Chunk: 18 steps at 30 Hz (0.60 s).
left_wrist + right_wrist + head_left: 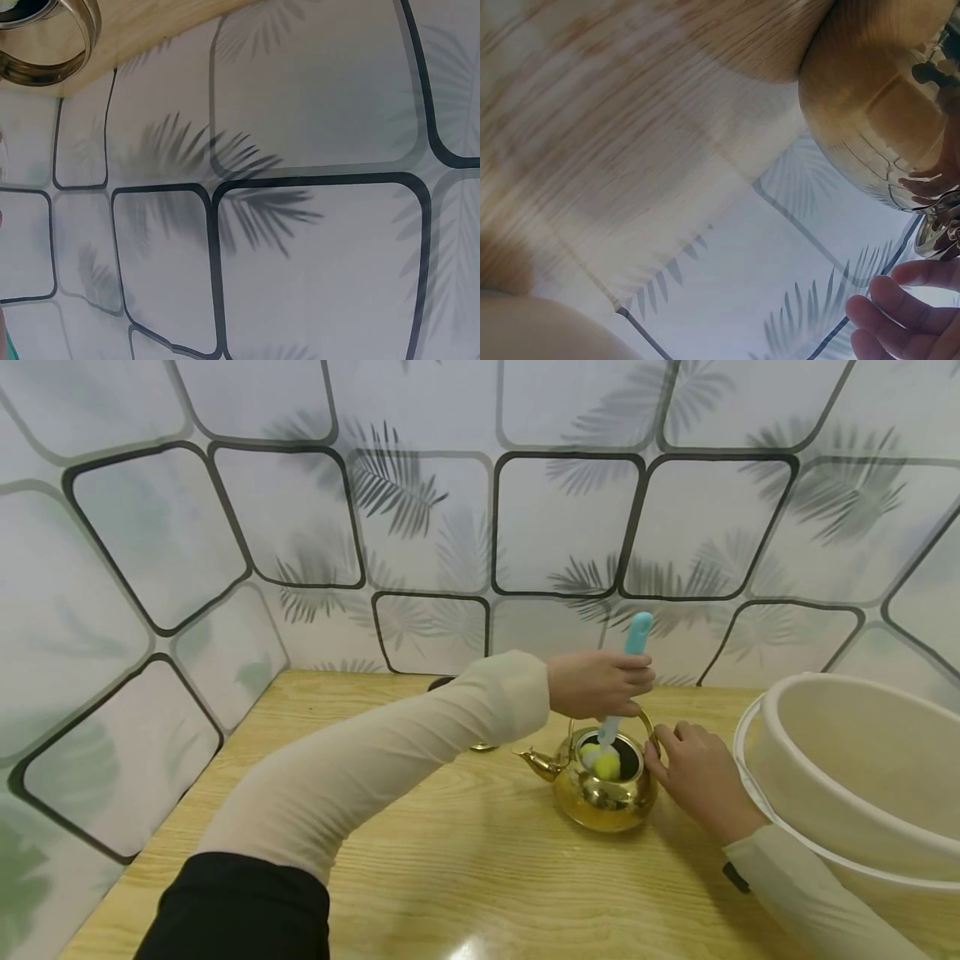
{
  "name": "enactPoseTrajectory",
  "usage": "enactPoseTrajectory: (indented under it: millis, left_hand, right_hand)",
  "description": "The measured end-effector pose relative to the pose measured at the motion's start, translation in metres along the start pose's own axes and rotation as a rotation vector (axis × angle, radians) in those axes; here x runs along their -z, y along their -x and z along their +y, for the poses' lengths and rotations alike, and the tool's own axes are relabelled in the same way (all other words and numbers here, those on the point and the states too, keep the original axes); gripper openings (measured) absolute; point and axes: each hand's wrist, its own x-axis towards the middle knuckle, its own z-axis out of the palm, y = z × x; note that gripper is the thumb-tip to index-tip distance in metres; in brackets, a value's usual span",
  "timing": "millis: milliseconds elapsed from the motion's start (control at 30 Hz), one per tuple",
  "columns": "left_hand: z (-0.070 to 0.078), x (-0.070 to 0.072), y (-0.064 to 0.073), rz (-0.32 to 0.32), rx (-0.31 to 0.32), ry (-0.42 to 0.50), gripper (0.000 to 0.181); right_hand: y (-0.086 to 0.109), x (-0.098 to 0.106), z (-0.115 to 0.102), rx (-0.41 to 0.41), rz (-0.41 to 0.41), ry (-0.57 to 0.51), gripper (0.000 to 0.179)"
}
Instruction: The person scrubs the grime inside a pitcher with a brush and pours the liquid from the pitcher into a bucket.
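Observation:
A shiny gold kettle (606, 802) stands lidless on the wooden table, its spout toward the left. My left hand (600, 683) grips the blue handle (639, 633) of a cleaning brush above the opening. The brush's yellow and white sponge head (606, 765) sits inside the kettle's mouth. At the right side, my right hand (697, 772) holds the kettle's raised handle with thumb and fingers. In the right wrist view, loosely bent fingers (900, 315) show below the kettle's rounded body (877, 112). Part of the kettle's gold handle (45, 71) appears in the left wrist view.
Large cream basins (847, 760) stand close to my right forearm. Behind my left sleeve is a mostly hidden item with a dark top (441, 682) and gold base (483, 747). The patterned wall (562, 527) rises at the back of the table (450, 843).

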Motion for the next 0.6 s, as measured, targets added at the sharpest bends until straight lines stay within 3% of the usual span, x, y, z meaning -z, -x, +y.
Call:
enactPoseTrajectory:
  millis: [300, 600]
  left_hand:
    - [0.001, -0.004, 0.001, -0.033, 0.04, -0.035, 0.029]
    - [0.012, -0.004, 0.002, -0.049, 0.16, -0.055, 0.023]
  right_hand:
    - [0.0, 0.0, 0.0, -0.001, -0.01, -0.001, 0.023]
    - [0.001, 0.0, 0.001, 0.019, 0.003, -0.005, 0.027]
